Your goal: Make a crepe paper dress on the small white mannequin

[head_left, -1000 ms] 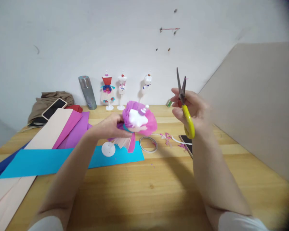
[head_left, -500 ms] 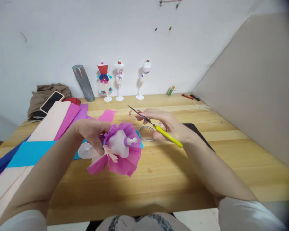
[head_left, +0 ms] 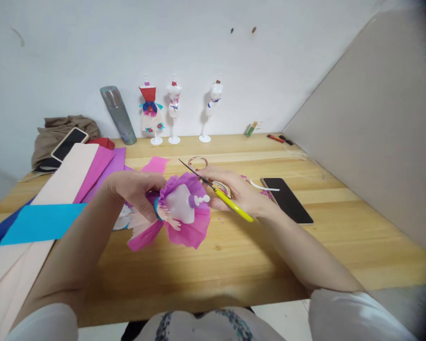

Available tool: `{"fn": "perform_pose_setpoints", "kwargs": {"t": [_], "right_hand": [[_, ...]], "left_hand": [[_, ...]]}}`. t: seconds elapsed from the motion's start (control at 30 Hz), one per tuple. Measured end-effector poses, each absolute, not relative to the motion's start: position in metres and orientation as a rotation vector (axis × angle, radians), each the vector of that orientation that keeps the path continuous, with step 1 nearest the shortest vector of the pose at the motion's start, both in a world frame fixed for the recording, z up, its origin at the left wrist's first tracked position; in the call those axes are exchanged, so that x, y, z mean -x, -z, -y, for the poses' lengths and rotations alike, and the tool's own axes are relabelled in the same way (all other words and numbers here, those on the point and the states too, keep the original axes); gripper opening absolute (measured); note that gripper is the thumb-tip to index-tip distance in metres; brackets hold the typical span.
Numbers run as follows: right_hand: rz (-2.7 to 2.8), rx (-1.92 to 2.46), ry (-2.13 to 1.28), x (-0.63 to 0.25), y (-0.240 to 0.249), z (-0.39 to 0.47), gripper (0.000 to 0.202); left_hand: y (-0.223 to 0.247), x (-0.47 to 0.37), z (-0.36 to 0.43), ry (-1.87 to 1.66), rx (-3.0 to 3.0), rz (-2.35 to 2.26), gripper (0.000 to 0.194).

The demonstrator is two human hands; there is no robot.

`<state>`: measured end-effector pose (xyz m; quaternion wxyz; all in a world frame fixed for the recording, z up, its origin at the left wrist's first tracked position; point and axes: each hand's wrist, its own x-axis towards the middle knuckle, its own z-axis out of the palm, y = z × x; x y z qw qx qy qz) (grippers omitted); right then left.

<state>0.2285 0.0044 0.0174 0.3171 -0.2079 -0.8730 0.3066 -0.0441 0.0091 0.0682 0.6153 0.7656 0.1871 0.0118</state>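
My left hand grips a small white mannequin at its waist. The figure is tipped over, its knobbed neck pointing right. A ruffled pink-purple paper piece fans out around it, with a pale fringed strip and a bit of blue at the waist. Yellow-handled scissors are in my right hand, which also has a roll of tape by its fingers. The dark blades point up and left, just above the ruffle.
Crepe paper strips cover the left side. Three dressed mannequins and a grey flask stand by the wall. A black phone lies at right, another phone at left. A patterned tape roll sits mid-table.
My right hand and the scissors have moved left and slightly down, closer to the ruffle. The phone at right has come into fuller view, with a white strip over it.
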Motion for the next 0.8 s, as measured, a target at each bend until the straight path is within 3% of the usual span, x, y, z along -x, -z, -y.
{"fn": "perform_pose_setpoints", "kwargs": {"t": [0.47,0.8], "right_hand": [[2.476,0.434,-0.237,-0.244,-0.020,-0.016,0.074],[2.521,0.439,-0.169,-0.242,-0.024,-0.011,0.072]], "left_hand": [[-0.058,0.037,-0.012,-0.021,-1.780,-0.394,0.036],[-0.056,0.035,-0.012,0.020,-1.754,-0.389,0.033]]}}
